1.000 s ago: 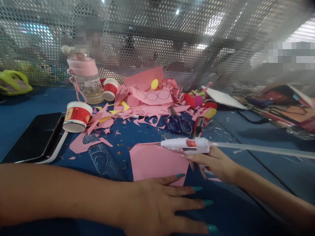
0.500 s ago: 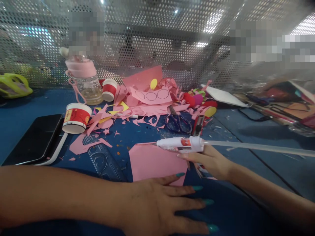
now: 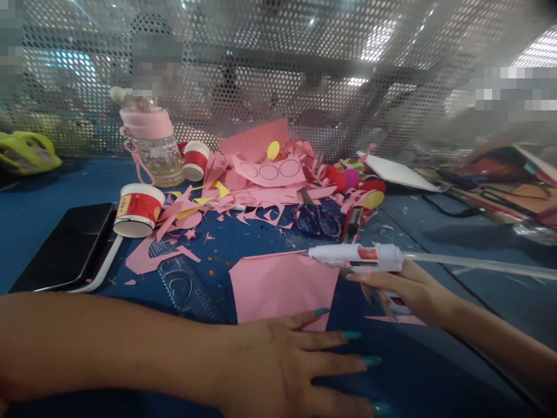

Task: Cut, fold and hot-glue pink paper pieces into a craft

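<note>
A sheet of pink paper (image 3: 278, 287) with a folded far edge lies on the blue table. My left hand (image 3: 274, 360) rests flat across its near side, fingers spread and holding nothing. Wrapped round the handle of a white hot glue gun (image 3: 348, 255) is my right hand (image 3: 418, 293), partly hidden behind the gun. The nozzle meets the paper's far edge, right of its middle. A long translucent glue stick (image 3: 474, 261) runs out of the gun's rear to the right. A pink paper strip (image 3: 398, 319) lies beneath my right hand.
Pink scraps (image 3: 270, 194) heap at the back, near scissors (image 3: 315, 217) and a utility knife (image 3: 351, 223). A stencil ruler (image 3: 187, 284), paper cup (image 3: 139, 209), phone (image 3: 65, 244) and pink-lidded bottle (image 3: 152, 145) stand or lie left. A perforated metal screen (image 3: 261, 64) rises behind.
My right hand has moved the glue gun to the right along the paper's far edge. My left hand stays flat on the sheet. The view has shifted slightly.
</note>
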A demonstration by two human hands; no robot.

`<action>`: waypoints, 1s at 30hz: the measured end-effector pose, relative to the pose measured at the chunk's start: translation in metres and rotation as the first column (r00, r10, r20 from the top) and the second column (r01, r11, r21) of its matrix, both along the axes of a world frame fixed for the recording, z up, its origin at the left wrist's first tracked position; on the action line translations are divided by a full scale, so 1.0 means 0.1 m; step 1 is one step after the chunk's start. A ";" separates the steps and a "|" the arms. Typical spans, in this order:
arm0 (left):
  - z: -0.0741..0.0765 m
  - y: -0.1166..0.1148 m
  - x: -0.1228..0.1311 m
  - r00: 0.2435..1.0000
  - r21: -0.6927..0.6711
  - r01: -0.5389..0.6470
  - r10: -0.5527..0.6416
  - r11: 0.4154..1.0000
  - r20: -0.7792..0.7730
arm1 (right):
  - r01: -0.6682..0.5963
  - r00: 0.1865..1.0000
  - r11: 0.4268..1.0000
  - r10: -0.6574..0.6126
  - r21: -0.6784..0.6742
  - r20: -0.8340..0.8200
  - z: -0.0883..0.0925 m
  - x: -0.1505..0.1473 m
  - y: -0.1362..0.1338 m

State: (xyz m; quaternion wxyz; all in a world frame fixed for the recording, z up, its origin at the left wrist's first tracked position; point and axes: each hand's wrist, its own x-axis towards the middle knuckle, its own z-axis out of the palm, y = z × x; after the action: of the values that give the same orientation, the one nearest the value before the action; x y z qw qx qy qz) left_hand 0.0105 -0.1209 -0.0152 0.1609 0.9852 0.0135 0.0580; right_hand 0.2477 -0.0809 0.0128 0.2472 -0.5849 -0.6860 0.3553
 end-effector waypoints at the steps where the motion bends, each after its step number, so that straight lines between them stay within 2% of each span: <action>1: -0.01 -0.01 0.00 1.000 0.002 -0.005 0.005 1.000 0.007 | -0.019 1.000 0.999 0.018 -0.031 -0.020 -0.01 -0.04 0.00; 4: -0.01 -0.02 0.00 0.999 -0.011 -0.027 0.027 1.000 0.025 | -0.051 0.997 0.986 0.041 -0.159 -0.063 -0.04 -0.12 0.01; 7: 0.01 -0.02 0.00 0.999 -0.025 -0.034 0.035 0.999 0.031 | -0.032 0.998 0.976 0.020 -0.214 -0.058 -0.04 -0.13 0.01; 13: 0.01 -0.02 -0.01 0.998 -0.003 -0.027 0.027 1.000 0.048 | 0.045 0.999 0.993 -0.047 -0.113 -0.016 0.03 0.13 0.02; 17: 0.00 -0.02 -0.01 0.999 0.000 -0.033 0.033 0.999 0.033 | 0.120 0.993 0.980 -0.121 -0.156 0.006 0.04 0.30 0.00; 20: 0.00 -0.02 -0.01 0.999 0.010 -0.022 0.021 1.000 0.051 | 0.157 0.987 0.978 -0.158 -0.134 0.007 0.08 0.27 -0.03; 22: 0.00 -0.01 0.00 0.999 0.012 -0.019 0.019 1.000 0.051 | 0.110 0.993 0.985 -0.113 -0.131 -0.018 0.10 0.18 -0.04; 26: 0.00 -0.02 0.00 0.999 0.004 -0.031 0.031 1.000 0.028 | -0.083 0.996 0.982 0.076 -0.169 -0.045 0.07 -0.01 -0.01; 30: -0.01 -0.03 0.00 0.999 -0.014 -0.032 0.032 0.999 0.033 | -0.150 0.988 0.986 0.153 -0.068 0.034 -0.03 -0.10 0.06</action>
State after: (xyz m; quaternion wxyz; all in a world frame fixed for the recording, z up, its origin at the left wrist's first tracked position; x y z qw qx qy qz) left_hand 0.0106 -0.1236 -0.0162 0.1666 0.9827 0.0269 0.0767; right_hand 0.2375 -0.0753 0.0100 0.1870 -0.5456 -0.7212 0.3837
